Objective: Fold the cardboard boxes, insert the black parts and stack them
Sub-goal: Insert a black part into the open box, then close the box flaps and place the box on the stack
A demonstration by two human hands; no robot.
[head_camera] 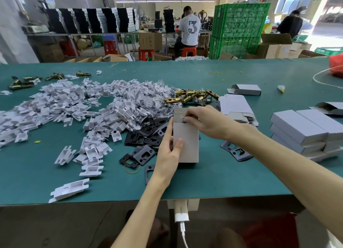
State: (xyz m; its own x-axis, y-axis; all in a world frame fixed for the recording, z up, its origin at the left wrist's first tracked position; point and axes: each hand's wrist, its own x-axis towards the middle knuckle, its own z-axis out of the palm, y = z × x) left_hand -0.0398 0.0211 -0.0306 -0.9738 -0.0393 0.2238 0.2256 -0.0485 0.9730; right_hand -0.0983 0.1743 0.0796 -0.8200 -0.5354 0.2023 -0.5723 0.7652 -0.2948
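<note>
Here we are at the green table (222, 177), and the cardboard box (187, 136) is up off the surface, about midway between the left and right edges and nearer the near edge than the far one; the left hand (168, 153) clamps it from the left, thumb flat on the broad grey face, fingers running up the left side; the right hand (209, 124) works the far end, its fingers curled and pinched together on the box's mouth, where a small bit of metal peeks out, too small to name; I'd call this the loading or closing step on this one box. The black parts (146, 134) lie in a loose pile just left of the box, touching one another; the stack of finished boxes (300, 129) sits by the right edge, well apart from the hands. Now the feel of it, as a judgement: thin card, light, stiff along its creases but easy to crush on the open faces; so hold it by the long side edges, as the left hand does, and steer flaps by their tips; the black plates look flat, hard and a bit slick, best pinched by an edge.
</note>
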